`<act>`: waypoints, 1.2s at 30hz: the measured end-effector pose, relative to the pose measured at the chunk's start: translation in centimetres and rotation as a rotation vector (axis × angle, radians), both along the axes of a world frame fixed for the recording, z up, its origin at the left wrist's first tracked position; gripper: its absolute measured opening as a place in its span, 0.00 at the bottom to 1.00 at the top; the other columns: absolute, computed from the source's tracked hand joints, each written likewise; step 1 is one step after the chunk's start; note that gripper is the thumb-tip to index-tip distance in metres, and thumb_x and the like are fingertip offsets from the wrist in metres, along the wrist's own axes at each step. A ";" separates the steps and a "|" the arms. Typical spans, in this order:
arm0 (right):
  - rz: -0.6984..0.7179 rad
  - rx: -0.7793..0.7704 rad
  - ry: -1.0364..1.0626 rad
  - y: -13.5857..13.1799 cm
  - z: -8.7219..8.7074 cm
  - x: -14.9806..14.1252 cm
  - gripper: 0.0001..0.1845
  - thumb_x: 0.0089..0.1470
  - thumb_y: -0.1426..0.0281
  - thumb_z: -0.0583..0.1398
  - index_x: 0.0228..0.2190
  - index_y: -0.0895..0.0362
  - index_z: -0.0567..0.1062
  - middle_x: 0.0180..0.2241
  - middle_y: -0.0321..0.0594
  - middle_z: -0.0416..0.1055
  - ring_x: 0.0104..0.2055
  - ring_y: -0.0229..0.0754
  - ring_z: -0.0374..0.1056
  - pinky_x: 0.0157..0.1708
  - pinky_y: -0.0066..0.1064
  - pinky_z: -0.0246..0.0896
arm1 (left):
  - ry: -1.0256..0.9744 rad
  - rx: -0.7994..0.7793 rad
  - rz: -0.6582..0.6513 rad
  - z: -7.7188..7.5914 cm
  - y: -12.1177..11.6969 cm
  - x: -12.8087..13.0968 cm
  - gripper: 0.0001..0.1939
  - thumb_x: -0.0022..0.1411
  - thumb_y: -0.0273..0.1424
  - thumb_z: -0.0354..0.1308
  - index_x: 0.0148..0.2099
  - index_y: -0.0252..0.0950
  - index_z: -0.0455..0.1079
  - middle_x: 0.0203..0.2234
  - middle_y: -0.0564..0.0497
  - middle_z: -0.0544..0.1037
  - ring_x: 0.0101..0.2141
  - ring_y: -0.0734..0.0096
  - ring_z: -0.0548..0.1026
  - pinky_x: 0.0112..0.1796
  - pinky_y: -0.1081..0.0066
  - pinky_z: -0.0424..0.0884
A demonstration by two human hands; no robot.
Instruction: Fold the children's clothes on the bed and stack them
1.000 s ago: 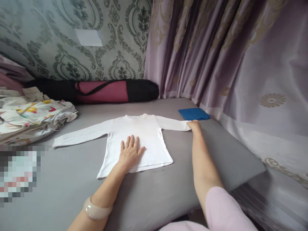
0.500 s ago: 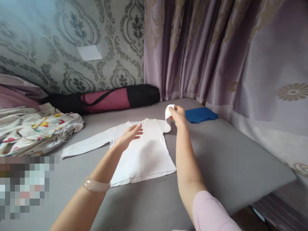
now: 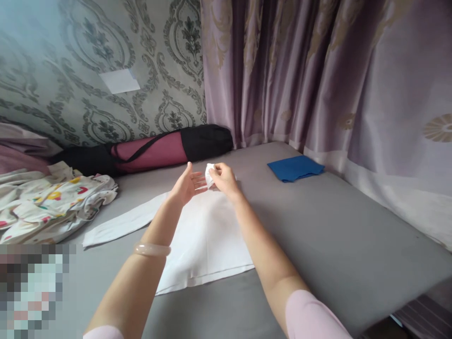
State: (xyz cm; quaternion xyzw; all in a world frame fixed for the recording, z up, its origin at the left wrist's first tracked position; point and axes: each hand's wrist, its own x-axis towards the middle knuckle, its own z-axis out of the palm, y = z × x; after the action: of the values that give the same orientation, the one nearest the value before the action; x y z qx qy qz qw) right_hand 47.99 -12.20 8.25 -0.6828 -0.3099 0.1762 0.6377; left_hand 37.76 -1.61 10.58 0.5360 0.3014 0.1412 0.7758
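A white long-sleeved shirt (image 3: 212, 240) lies spread on the grey bed sheet (image 3: 318, 230), its hem towards me. One sleeve (image 3: 123, 222) stretches out flat to the left. My right hand (image 3: 225, 180) pinches the cuff of the other sleeve and holds it raised above the upper part of the shirt. Close by on its left, my left hand (image 3: 187, 185) is open, thumb up and fingers apart, its fingertips near the raised cuff. Whether they touch it I cannot tell. Both hands and forearms hide the collar and shoulders.
A folded blue cloth (image 3: 295, 168) lies to the right, near the purple curtain (image 3: 275, 70). Along the patterned wall rests a long black and maroon bag (image 3: 151, 153). Crumpled printed fabric (image 3: 60, 202) is heaped at the left.
My right hand has carried the cuff leftwards from the shirt's right side to over its upper middle. My left hand has turned thumb up beside it. The view has shifted slightly.
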 end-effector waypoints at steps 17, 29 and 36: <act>-0.166 0.095 0.364 -6.7 1.4 6.5 0.16 0.68 0.61 0.50 0.38 0.58 0.71 0.45 0.49 0.78 0.39 0.39 0.78 0.36 0.27 0.71 | 0.045 0.238 0.296 -7.8 3.7 -3.0 0.28 0.36 0.28 0.63 0.45 0.32 0.71 0.26 0.53 0.74 0.27 0.71 0.74 0.32 0.72 0.69; -0.132 -0.387 -0.072 -4.2 -2.4 6.6 0.19 0.67 0.66 0.46 0.43 0.59 0.75 0.46 0.47 0.77 0.47 0.42 0.74 0.44 0.32 0.67 | 0.184 0.590 0.373 -9.7 4.9 -4.0 0.30 0.45 0.35 0.61 0.52 0.30 0.68 0.27 0.51 0.73 0.28 0.67 0.73 0.31 0.70 0.69; -0.010 -0.601 -0.373 -1.6 -3.1 3.6 0.23 0.66 0.67 0.47 0.56 0.60 0.70 0.60 0.52 0.65 0.64 0.47 0.57 0.62 0.36 0.50 | 0.377 1.421 0.284 -9.0 3.3 -3.4 0.28 0.62 0.31 0.51 0.62 0.25 0.60 0.63 0.30 0.60 0.64 0.50 0.58 0.60 0.53 0.57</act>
State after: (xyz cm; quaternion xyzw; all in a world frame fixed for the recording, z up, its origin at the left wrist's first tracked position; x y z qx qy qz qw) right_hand 51.55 -13.78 5.15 -0.8619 -0.3521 0.1285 0.3414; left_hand 34.33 1.65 1.56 0.8791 0.3319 0.3063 0.1524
